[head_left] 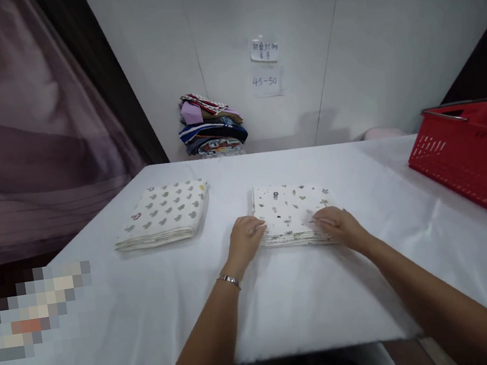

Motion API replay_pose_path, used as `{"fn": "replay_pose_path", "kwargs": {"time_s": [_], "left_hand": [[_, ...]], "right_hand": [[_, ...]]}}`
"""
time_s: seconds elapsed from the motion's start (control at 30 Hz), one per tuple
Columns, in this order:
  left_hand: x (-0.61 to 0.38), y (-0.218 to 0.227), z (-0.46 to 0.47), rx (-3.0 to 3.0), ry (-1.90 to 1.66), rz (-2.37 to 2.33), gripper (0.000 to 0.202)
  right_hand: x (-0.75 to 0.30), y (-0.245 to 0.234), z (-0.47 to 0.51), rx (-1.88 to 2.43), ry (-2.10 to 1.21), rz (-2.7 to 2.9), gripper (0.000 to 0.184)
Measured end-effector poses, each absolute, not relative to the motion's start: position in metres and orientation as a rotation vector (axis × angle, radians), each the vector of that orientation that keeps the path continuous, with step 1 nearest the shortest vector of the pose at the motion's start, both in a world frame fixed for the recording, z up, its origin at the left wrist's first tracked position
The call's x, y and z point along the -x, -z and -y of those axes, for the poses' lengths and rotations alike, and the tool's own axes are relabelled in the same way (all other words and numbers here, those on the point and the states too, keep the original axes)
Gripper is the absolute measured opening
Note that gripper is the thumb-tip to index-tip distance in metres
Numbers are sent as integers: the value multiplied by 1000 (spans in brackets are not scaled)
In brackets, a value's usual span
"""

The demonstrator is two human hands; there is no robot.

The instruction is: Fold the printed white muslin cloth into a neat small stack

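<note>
A folded white cloth with small dark prints lies in the middle of the white table. My left hand rests at its near left corner, fingers curled over the edge. My right hand lies on its near right corner, fingers laid flat on the fabric. A second folded white cloth with grey prints lies apart to the left, touched by neither hand. A bracelet sits on my left wrist.
A red plastic basket stands at the table's right edge. A stack of folded colourful cloths sits against the back wall, below two paper notes. A purple curtain hangs at left.
</note>
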State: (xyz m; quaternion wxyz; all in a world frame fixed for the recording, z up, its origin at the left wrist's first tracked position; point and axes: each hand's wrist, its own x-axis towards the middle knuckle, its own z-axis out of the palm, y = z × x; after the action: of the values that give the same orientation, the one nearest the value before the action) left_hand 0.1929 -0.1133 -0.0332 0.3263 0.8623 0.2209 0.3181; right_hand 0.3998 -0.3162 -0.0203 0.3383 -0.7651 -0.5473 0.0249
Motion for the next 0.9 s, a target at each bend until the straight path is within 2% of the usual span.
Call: {"fn": "replay_pose_path", "kwargs": {"time_s": [0.27, 0.9], "left_hand": [[-194, 33, 122, -2651, -668, -355, 12], [-199, 30, 122, -2673, -615, -268, 22]], "right_hand": [[-379, 41, 310, 1950, -35, 1508, 26], [-374, 40, 311, 1972, -23, 1472, 28]]}}
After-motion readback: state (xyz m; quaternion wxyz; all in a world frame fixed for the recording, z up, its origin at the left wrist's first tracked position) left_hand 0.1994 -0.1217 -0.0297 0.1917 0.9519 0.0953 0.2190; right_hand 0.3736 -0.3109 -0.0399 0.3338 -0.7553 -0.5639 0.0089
